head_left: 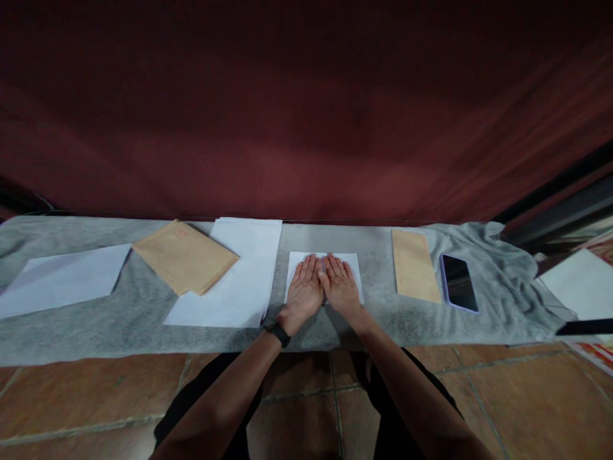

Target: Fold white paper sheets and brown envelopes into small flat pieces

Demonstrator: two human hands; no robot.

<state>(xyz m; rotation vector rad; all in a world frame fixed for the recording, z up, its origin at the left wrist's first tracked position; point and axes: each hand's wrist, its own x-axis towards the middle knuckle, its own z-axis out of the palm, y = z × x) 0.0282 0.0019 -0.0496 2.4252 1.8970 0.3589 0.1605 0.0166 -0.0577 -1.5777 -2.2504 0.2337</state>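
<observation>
Side by side, both palms lie on a small white sheet of paper [353, 260] in front of me. My left hand [306, 287], with a dark watch on its wrist, rests flat with the fingers stretched away from me. Flat on the right half of the paper is my right hand [341, 284], its thumb touching or close to the left hand. The hands cover most of the sheet; whether it is folded beneath them I cannot tell. To the left lies a stack of larger white paper [239, 281], and several brown envelopes [184, 252] overlap it.
A grey cloth [143, 319] covers the narrow bench. Another white sheet [67, 278] lies far left. On the right are a single brown envelope [416, 265] and a phone [458, 282]. A dark red curtain [306, 140] hangs behind; tiled floor [297, 415] shows below.
</observation>
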